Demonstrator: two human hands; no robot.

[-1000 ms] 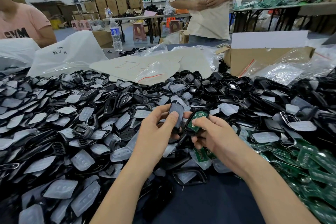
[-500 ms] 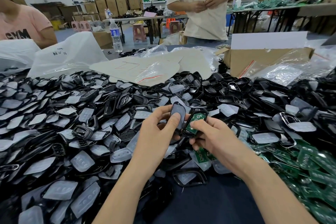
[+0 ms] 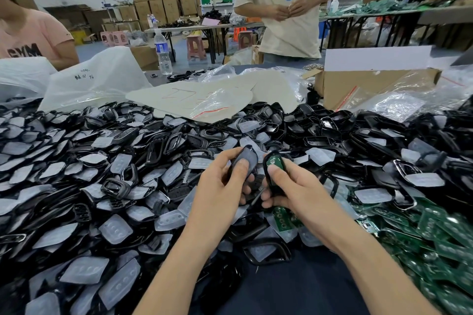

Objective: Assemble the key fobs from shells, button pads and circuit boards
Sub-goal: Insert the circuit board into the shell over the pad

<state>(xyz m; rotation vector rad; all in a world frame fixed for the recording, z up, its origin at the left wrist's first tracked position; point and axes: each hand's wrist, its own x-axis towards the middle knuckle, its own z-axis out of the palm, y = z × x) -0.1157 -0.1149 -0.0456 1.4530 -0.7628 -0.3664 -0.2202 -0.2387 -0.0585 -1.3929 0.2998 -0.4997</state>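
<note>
My left hand grips a black shell half, held upright with its grey smooth face toward me and my thumb across it. My right hand grips another black shell with a green circuit board seated in it, thumb pressing on the board. The two pieces stand side by side, nearly touching, above the heap. Around them lies a wide pile of black shells and translucent button pads. Loose green circuit boards are heaped at the right.
A dark blue table surface shows between my forearms. Clear plastic bags and a cardboard box stand behind the pile. A water bottle is at the back. One person sits at far left, another stands across the table.
Both hands stayed at the middle. The left shell half has tilted and drawn slightly apart from the board-loaded shell; my right thumb has slid up onto the board.
</note>
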